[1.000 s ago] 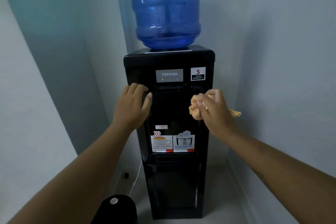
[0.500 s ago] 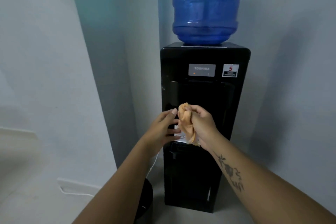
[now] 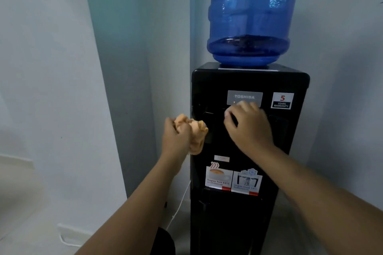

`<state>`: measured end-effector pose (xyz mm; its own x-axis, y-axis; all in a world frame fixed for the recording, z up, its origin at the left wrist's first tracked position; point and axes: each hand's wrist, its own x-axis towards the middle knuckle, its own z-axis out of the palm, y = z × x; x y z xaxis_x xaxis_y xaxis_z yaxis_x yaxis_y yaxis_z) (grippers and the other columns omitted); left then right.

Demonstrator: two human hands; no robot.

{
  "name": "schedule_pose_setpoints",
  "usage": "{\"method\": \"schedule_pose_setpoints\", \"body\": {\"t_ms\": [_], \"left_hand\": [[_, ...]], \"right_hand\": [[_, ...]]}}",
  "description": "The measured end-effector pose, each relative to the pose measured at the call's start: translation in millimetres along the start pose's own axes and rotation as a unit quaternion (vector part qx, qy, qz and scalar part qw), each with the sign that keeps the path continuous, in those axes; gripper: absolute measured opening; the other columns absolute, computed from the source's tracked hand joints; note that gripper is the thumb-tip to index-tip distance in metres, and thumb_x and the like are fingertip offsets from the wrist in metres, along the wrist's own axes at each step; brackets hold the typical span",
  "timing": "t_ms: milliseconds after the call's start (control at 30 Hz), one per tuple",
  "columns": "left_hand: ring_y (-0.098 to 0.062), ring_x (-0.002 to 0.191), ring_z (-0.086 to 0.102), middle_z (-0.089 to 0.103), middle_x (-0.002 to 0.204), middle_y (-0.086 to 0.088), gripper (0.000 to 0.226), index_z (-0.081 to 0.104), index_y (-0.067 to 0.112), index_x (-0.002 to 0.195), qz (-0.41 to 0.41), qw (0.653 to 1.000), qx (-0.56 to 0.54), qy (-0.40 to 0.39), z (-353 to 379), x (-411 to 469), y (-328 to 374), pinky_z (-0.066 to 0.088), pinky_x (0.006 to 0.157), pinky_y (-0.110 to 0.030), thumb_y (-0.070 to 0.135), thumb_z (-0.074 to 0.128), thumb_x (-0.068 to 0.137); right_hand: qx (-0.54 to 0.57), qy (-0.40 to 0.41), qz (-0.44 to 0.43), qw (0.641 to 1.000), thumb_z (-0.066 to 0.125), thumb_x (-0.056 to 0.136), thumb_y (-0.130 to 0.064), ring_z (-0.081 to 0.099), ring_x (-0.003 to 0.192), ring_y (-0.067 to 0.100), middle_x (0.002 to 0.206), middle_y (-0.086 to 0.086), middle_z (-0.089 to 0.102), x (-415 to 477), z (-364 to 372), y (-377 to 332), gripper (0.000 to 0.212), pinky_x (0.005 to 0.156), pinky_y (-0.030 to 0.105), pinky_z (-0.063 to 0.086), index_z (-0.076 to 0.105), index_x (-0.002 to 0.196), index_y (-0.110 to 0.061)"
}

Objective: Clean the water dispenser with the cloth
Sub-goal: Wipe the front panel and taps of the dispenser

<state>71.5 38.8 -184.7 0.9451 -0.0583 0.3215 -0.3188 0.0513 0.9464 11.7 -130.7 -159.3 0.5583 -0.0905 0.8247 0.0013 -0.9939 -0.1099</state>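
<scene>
At the upright dispenser (image 3: 238, 223), left hand (image 3: 176, 138) grips cloth (image 3: 198, 132).

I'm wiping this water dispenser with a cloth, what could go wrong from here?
1. Your right hand rests by the dispensing area, the orange light is lit and a sticker says super hot: a bumped control might scald.
2. Pushing the water dispenser with the cloth in your left hand may rock the bottle.

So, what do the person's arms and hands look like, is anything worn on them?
The left forearm and the right forearm are bare; no sleeve reaches into view. The left hand and the right hand wear no gloves; no ring, watch or bracelet shows. No marking is visible on the arm sides facing the camera.
</scene>
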Motion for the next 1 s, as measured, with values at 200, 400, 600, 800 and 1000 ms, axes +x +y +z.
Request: {"method": "schedule_pose_setpoints", "body": {"t_ms": [200, 400, 600, 800, 1000], "left_hand": [[-0.018, 0.093, 0.055, 0.050, 0.107, -0.004, 0.013, 0.042, 0.024, 0.108, 0.219, 0.970, 0.101, 0.008, 41, 91, -3, 0.052, 0.078, -0.036, 0.032, 0.046, 0.099], [-0.016, 0.097, 0.058, 0.054, 0.110, -0.003, 0.030, 0.035, 0.035, 0.112, 0.206, 0.978, 0.023, 0.020, 75, 126, -64, 0.050, 0.081, -0.030, 0.053, 0.051, 0.094], [-0.014, 0.080, 0.057, 0.057, 0.092, -0.002, 0.027, 0.045, 0.021, 0.104, 0.216, 0.974, 0.061, 0.019, 76, 125, -85, 0.052, 0.072, -0.039, 0.047, 0.048, 0.098], [-0.011, 0.078, 0.057, 0.057, 0.091, 0.002, 0.022, 0.044, 0.024, 0.099, 0.241, 0.964, 0.028, 0.111, 95, 151, -59, 0.044, 0.064, -0.024, 0.045, 0.050, 0.098], [-0.008, 0.072, 0.051, 0.052, 0.086, 0.001, 0.022, 0.045, 0.020, 0.095, 0.215, 0.974, 0.064, 0.039, 86, 136, -87, 0.042, 0.066, -0.026, 0.041, 0.050, 0.100]], "right_hand": [[-0.175, -0.012, -0.082, 0.981, 0.039, 0.096, -0.041, 0.047, 0.076, 0.022, 0.086, 0.005, 0.053, 40, 10, 64, 0.037, 0.061, 0.033, 0.034, 0.062, 0.102, -0.013], [-0.138, 0.022, -0.112, 0.984, 0.039, 0.097, -0.042, 0.053, 0.073, 0.025, 0.081, 0.006, 0.055, 36, 31, 73, 0.039, 0.054, 0.027, 0.031, 0.061, 0.101, -0.009], [-0.195, 0.063, -0.113, 0.972, 0.036, 0.100, -0.035, 0.045, 0.063, 0.027, 0.070, 0.008, 0.047, 36, 44, 77, 0.041, 0.055, 0.027, 0.019, 0.054, 0.075, -0.008], [-0.214, 0.086, -0.113, 0.967, 0.034, 0.099, -0.033, 0.042, 0.063, 0.028, 0.069, 0.008, 0.043, 39, 53, 80, 0.040, 0.054, 0.026, 0.016, 0.053, 0.075, -0.007], [-0.205, 0.110, -0.087, 0.969, 0.036, 0.099, -0.031, 0.044, 0.065, 0.032, 0.070, 0.011, 0.046, 46, 59, 83, 0.039, 0.052, 0.029, 0.021, 0.051, 0.073, -0.007]]}}
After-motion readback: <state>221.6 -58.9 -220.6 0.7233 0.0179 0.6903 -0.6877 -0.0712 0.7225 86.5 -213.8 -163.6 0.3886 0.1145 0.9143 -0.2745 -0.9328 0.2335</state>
